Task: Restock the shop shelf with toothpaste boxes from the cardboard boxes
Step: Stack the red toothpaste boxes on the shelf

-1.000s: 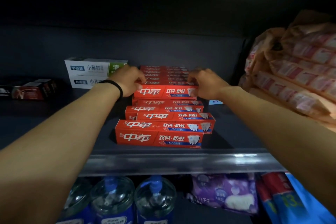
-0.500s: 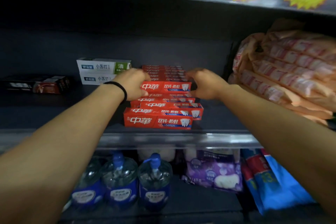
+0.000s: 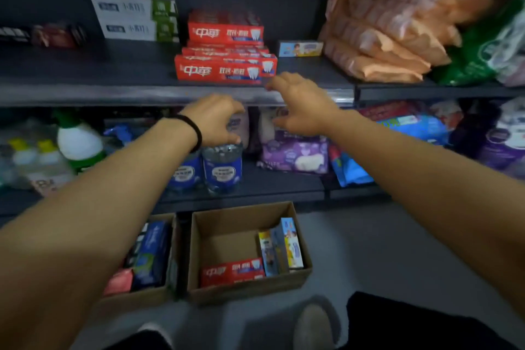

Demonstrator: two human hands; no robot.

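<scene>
— While both hands hang before the shelf (image 3: 170,92), what do they hold?
— Nothing: left hand (image 3: 216,119) loosely curled, right hand (image 3: 301,105) spread. Red toothpaste boxes (image 3: 224,69) stacked on the shelf (one more in the cardboard box (image 3: 247,247)).

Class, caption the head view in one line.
Both empty hands hover below stacked red toothpaste boxes.
</scene>
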